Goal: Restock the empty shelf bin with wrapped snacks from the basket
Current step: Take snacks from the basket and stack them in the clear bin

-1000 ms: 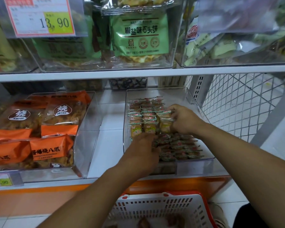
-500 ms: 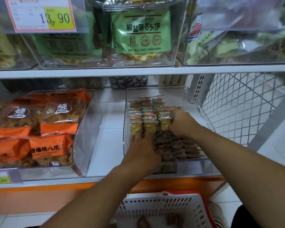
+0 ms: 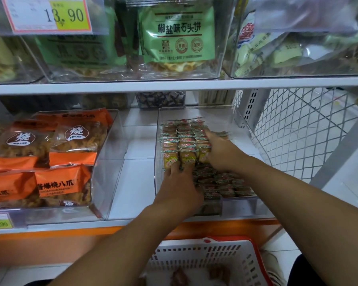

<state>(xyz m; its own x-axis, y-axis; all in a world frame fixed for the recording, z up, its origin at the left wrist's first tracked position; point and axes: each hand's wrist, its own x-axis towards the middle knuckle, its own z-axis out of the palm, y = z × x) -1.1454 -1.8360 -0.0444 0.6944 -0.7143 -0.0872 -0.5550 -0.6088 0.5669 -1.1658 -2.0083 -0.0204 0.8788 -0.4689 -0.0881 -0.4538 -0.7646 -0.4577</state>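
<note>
- My left hand (image 3: 179,183) lies flat in the clear shelf bin (image 3: 241,207), fingers straight and pressing the near edge of the upright row of wrapped snacks (image 3: 184,141); it grips nothing.
- My right hand (image 3: 219,151) rests against the right side of that same block, fingers extended along the packs. I cannot tell whether the fingertips pinch one.
- Risk, as I judge it: the standing packs are slick film with crimped ends, so an uneven push could tip a row like dominoes onto the loose, flat-lying snacks at the bin's front.
- The bin's walls are smooth, hard, transparent plastic; packs may slide along them and not stay squared.
- Pressing too hard could crush the small square cakes inside the wrappers.
- The basket (image 3: 196,251) below is white perforated plastic with a red rim; a few brown snacks (image 3: 219,273) remain in it, blurred.
- Left of my bin, orange bags (image 3: 64,182) sit in another clear bin, well apart.
</note>
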